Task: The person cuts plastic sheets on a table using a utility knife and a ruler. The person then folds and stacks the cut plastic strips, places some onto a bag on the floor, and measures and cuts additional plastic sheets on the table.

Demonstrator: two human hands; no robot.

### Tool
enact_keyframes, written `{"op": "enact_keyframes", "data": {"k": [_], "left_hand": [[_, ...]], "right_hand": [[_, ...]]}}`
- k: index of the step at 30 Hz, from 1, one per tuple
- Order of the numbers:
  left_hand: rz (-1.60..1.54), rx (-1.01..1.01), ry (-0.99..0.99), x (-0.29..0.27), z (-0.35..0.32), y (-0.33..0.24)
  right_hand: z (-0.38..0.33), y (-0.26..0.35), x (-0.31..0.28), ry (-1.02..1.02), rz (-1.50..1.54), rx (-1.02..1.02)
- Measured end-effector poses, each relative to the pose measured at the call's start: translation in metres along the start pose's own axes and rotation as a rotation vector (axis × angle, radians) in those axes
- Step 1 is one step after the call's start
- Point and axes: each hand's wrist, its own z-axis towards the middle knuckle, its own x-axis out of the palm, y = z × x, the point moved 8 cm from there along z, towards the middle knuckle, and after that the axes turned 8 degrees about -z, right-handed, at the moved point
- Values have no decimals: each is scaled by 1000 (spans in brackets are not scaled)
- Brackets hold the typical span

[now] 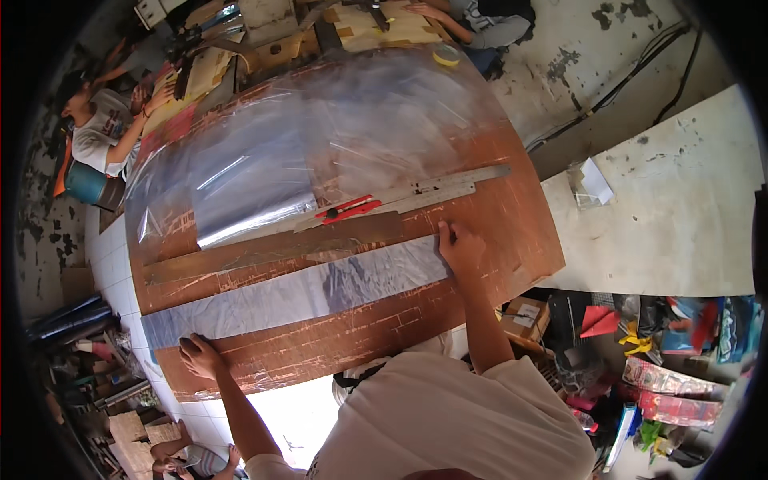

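Observation:
A long strip of shiny, greyish plastic film [300,292] stretches across the brown, scuffed tabletop [384,328] in front of me. At its right end, my right hand [462,246] is closed, with the film's edge at its fingers. Near the left end, my left hand [202,358] has its fingers curled at the film's lower edge. Just beyond the strip lies a flat brown slat [272,254]. Two red cutter knives [348,209] rest by the long metal rulers [448,186]. Farther off, large clear plastic sheets [256,168] cover much of the table.
A roll of yellow tape [446,55] sits at the table's far right corner. One person [104,128] works at the far left, another [496,24] at the far end. A pale board [664,208] stands to the right, above piled packages [672,392].

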Motion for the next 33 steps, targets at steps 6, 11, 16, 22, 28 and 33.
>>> {"op": "enact_keyframes", "data": {"k": [6,11,16,22,28,33], "left_hand": [[29,46,-77,1,-1,15],[22,15,-58,-13,-4,-8],[-74,3,-83,-15,-3,-9],[-137,-103,-46,-10,-6,2],[-135,-109,-53,-11,-5,4],[-113,-96,-57,-10,-4,7]], "right_hand": [[-4,5,1,-15,-33,-10],[-7,14,-6,95,-164,17],[-10,13,1,104,-177,-58],[-10,16,2,36,-208,-58],[-8,1,18,19,-201,-66],[-9,2,18,-44,-194,-121]]}}
